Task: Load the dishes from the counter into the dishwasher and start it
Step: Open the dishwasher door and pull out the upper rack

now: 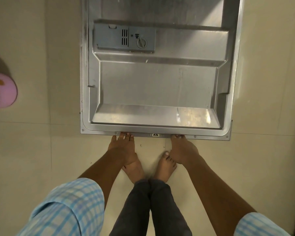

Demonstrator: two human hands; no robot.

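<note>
- Steel inner face of the dishwasher door (160, 86) fills the upper-mid of the head view. The door is dropped open, lying approx. flat over the tiled floor (32, 150), w/ its near edge just ahead of the person's toes.
- Grey detergent dispenser (112, 37) sits in the door's far-left part, w/ a round cap (141, 43) at its right end & vent slots beside that.
- Small latch (155, 134) sits mid near rim, btwn the two hands.
- left hand (123, 149) is on the near rim, left of the latch. Its fingertips (124, 133) are hooked over the rim's top, thumb beside the edge; grip clamped on the door.
- right hand (184, 150) is on the same rim, right of the latch. Its fingertips are over the edge, thumb hidden; grip likewise clamped on the door.
- Forearms are bare, w/ blue-check sleeves (66, 210) at the bottom corners.
- Bare feet (134, 169) stand close together on the floor below the hands, w/ dark trousers (143, 210) above them.
- Pink rounded obj. (7, 91) is at the left frame edge, well apart from the door; can't tell what it is.
</note>
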